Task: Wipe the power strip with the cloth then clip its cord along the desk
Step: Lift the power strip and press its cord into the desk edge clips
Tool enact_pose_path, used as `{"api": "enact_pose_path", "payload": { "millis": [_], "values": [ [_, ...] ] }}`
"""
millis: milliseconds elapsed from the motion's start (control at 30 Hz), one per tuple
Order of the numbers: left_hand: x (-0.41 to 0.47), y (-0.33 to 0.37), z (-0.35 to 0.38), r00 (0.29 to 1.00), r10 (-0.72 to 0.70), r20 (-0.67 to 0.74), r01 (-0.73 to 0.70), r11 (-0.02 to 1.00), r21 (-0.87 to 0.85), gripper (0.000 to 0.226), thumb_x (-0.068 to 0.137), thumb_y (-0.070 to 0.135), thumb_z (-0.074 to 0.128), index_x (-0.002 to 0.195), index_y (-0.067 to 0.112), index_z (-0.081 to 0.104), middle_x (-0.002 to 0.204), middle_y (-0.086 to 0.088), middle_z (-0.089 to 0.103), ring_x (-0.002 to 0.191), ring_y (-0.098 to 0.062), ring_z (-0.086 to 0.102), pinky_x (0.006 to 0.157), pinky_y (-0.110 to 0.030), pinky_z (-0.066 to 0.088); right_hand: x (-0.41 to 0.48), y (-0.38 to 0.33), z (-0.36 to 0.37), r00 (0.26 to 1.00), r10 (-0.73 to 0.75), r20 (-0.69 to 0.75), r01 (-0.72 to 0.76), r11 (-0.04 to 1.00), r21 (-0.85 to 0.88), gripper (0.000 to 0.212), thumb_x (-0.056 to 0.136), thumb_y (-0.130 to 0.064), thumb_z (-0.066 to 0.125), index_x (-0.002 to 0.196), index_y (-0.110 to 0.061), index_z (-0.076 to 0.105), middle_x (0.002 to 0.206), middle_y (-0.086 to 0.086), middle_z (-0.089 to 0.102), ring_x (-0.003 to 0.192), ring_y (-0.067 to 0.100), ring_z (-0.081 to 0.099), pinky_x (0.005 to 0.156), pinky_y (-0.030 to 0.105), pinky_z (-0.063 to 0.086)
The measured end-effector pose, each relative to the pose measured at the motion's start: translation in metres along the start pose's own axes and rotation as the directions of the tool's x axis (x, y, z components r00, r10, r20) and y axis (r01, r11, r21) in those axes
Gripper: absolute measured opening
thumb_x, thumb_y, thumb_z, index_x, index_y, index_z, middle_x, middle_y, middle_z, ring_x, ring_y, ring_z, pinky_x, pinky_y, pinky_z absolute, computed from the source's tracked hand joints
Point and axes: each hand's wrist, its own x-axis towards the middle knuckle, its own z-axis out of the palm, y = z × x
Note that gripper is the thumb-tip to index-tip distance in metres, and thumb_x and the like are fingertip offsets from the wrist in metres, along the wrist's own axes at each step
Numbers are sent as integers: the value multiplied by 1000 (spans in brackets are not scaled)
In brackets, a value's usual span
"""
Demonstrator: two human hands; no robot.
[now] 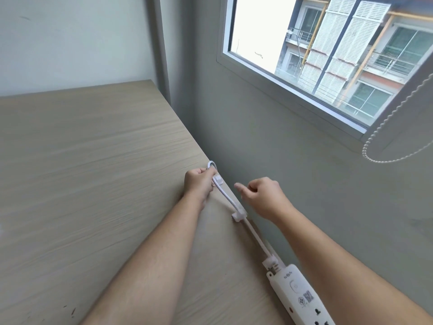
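A white power strip [302, 299] lies on the wooden desk [93, 184] at the lower right, close to the wall. Its white cord [255, 235] runs away along the desk's right edge through a clip [270, 261] by the strip, a middle clip [239, 215] and a far clip [217, 178]. My left hand [198, 184] is closed on the cord at the far clip, where the cord loops over the desk edge. My right hand [262, 195] hovers above the cord between the far and middle clips, fingers loosely curled, thumb out, holding nothing. No cloth is in view.
A grey wall [269, 148] rises right beside the desk's right edge. Above it is a window [316, 55], with a beaded blind chain [393, 137] hanging at the right. The desk meets a white wall at the back.
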Motion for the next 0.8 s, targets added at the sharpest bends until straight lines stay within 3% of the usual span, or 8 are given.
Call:
{"api": "enact_pose_path", "payload": {
  "millis": [67, 200, 400, 533, 600, 667, 733, 800],
  "values": [
    [13, 8, -7, 998, -41, 48, 48, 989, -142, 36, 86, 4, 53, 55, 13, 38, 29, 9, 30, 24, -6, 24, 33, -12, 20, 14, -10, 7, 999, -1, -37, 3, 998, 66, 43, 89, -33, 54, 72, 5, 61, 69, 22, 65, 53, 20, 44, 51, 25, 37],
    [34, 10, -21, 989, -22, 147, 64, 957, -283, 38, 94, 5, 49, 59, 13, 36, 33, 8, 29, 26, -4, 24, 33, -15, 20, 43, -32, 26, 1000, 29, 5, -30, 995, 99, 28, 83, -29, 64, 77, -2, 69, 71, 9, 65, 61, 19, 53, 51, 22, 41],
    [47, 5, -21, 967, 115, 229, -97, 991, -88, 23, 95, 7, 53, 72, 11, 50, 56, -4, 43, 32, -1, 40, 46, -17, 37, 66, -43, 36, 995, 99, 33, -98, 995, -14, 20, 65, -19, 71, 63, -5, 57, 63, 10, 52, 56, 18, 43, 54, 28, 37],
    [51, 5, -17, 960, 183, 212, -191, 982, 15, 23, 91, 7, 60, 70, 12, 53, 54, 0, 51, 35, 1, 48, 49, -17, 43, 65, -39, 36, 997, 80, 23, -80, 997, -8, 36, 72, -18, 68, 84, 15, 61, 64, 12, 46, 58, 21, 36, 56, 28, 31],
    [53, 6, -14, 959, 189, 211, -212, 973, 89, 23, 90, 8, 62, 69, 12, 53, 56, -2, 53, 35, 2, 49, 50, -18, 45, 65, -37, 35, 997, 72, 32, -72, 997, 7, 35, 73, -17, 64, 85, 16, 61, 66, 27, 53, 58, 19, 37, 57, 27, 32],
    [57, 6, -9, 966, 184, 182, -216, 960, 175, 25, 87, 10, 66, 67, 13, 52, 56, -3, 54, 40, -4, 52, 54, -22, 46, 66, -34, 35, 997, 67, 39, -68, 997, 41, 32, 74, -15, 62, 76, 17, 58, 85, 34, 66, 59, 18, 40, 58, 27, 34],
    [60, 6, -4, 977, 171, 130, -200, 946, 256, 26, 82, 13, 72, 66, 13, 52, 56, -2, 54, 51, -15, 51, 61, -25, 45, 66, -32, 35, 997, 68, 32, -70, 995, 64, 24, 75, -16, 62, 63, 4, 55, 89, 32, 67, 59, 18, 42, 59, 27, 36],
    [61, 9, -1, 988, 124, 86, -145, 945, 294, 27, 77, 15, 76, 66, 13, 52, 57, -2, 53, 51, -17, 47, 58, -23, 43, 66, -31, 36, 997, 67, 40, -70, 994, 79, 21, 77, -21, 65, 63, -7, 55, 76, 31, 66, 58, 18, 45, 59, 26, 38]
  ]
}}
